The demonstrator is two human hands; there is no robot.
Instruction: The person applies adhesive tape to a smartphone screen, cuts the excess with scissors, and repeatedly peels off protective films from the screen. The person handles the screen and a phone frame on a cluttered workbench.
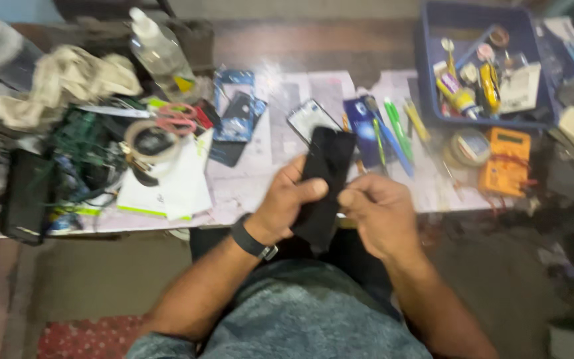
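Hands at work on a flat black rectangular phone-like slab (323,186), held upright over the lap, just short of the near edge of the paper-covered counter (260,179). Left hand (287,203) — a dark band at its wrist — has its fingers closed round the slab's left edge, thumb pressed on the front face. Right hand (377,213) is curled, fingers narrow, thumb tip touching the slab's right edge; whether it pinches anything small cannot be told. The step in hand looks like prying or inspecting at that edge — the next move would call for a steady left-hand hold and fine fingertip pressure. Beyond the slab lie a white-framed screen panel (310,118) and green and blue pens (393,133).
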